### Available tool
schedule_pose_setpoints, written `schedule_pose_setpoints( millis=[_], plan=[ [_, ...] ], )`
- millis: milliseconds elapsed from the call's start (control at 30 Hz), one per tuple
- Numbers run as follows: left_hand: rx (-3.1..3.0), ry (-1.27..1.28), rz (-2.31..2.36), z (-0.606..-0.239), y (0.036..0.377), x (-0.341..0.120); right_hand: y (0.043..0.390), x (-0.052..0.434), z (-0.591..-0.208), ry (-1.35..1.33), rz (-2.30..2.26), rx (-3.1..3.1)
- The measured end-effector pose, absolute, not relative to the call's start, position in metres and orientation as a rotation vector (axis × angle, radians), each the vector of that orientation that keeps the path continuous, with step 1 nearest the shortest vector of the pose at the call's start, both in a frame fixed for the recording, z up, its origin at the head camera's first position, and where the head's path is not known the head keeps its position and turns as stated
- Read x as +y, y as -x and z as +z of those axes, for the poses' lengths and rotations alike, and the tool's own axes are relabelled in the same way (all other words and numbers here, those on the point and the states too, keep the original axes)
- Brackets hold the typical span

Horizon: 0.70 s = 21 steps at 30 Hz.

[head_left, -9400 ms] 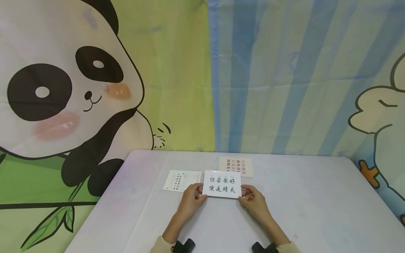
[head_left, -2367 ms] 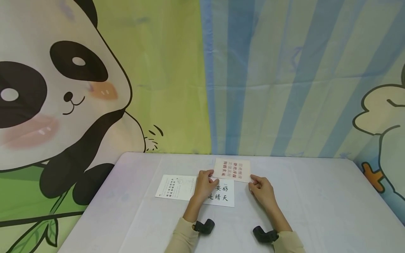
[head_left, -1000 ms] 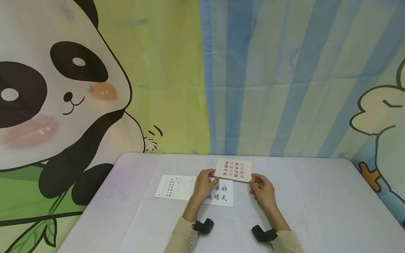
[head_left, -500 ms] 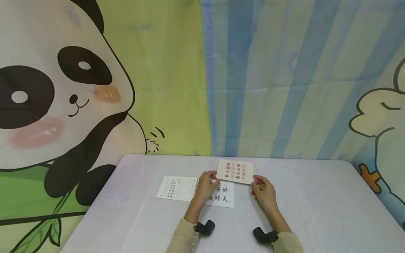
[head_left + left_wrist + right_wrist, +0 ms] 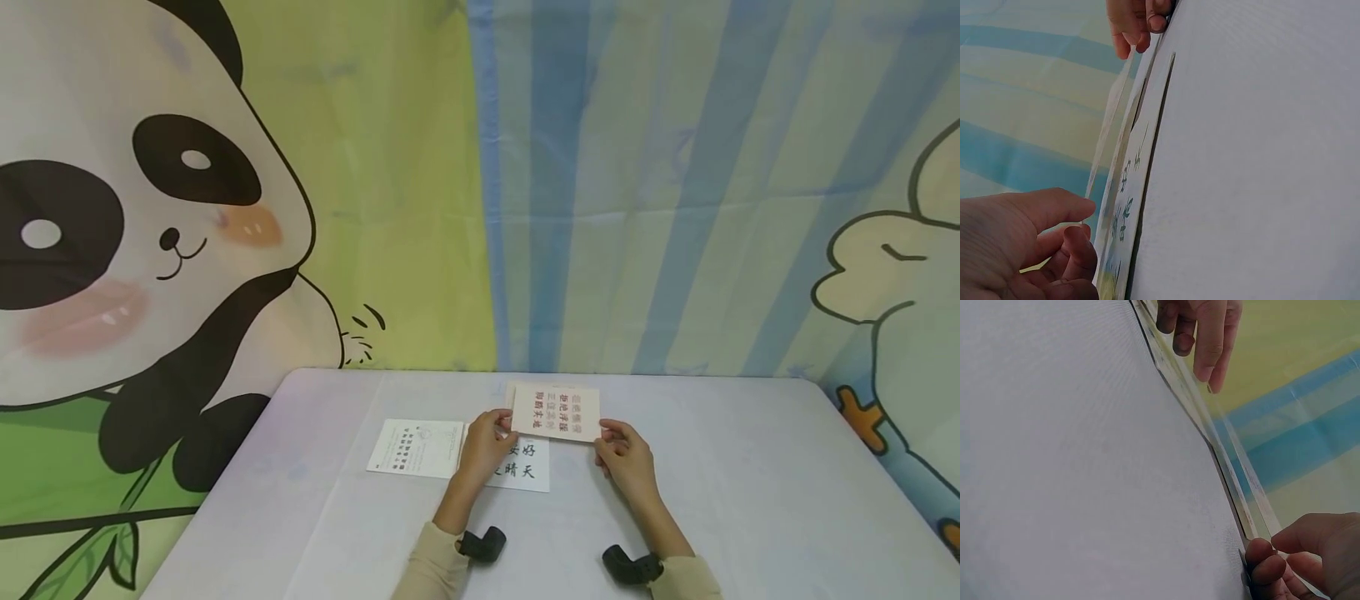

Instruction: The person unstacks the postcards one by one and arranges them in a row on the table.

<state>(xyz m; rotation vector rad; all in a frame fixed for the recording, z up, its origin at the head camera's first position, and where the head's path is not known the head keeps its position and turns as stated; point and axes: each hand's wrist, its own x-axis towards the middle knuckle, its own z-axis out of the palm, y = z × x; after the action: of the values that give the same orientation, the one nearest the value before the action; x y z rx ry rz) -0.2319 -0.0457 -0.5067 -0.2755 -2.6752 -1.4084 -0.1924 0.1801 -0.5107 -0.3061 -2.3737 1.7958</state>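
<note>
Three cards: both hands, left (image 5: pixel 486 444) and right (image 5: pixel 624 457), pinch the cream card (image 5: pixel 556 412) above the white card (image 5: pixel 522 467); a third card (image 5: pixel 416 447) lies left. Only the wrist views show the cream card lifted off the table (image 5: pixel 750 483).

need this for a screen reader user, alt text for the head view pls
Two hands, left hand and right hand, pinch the ends of a cream card with red text, lifted over a white card on a pale table.
</note>
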Motion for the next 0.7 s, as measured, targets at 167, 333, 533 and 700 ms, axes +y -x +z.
schedule_pose_setpoints(
  millis=[167,333,533,700],
  plan=[
    [-2.68,0.298,-1.458,-0.504,0.227,-0.044,0.188,0.183,-0.511,0.308,1.76,-2.391],
    [-2.69,0.287,-1.471,-0.504,0.225,-0.041,0.183,0.186,-0.51,0.304,1.722,-2.413],
    [-2.675,0.335,-1.472,-0.51,0.222,-0.039,0.174,0.19,-0.512,0.284,1.706,-2.43],
    [-2.69,0.365,-1.459,-0.508,0.217,-0.037,0.169,0.193,-0.512,0.285,1.691,-2.426]
  ],
)
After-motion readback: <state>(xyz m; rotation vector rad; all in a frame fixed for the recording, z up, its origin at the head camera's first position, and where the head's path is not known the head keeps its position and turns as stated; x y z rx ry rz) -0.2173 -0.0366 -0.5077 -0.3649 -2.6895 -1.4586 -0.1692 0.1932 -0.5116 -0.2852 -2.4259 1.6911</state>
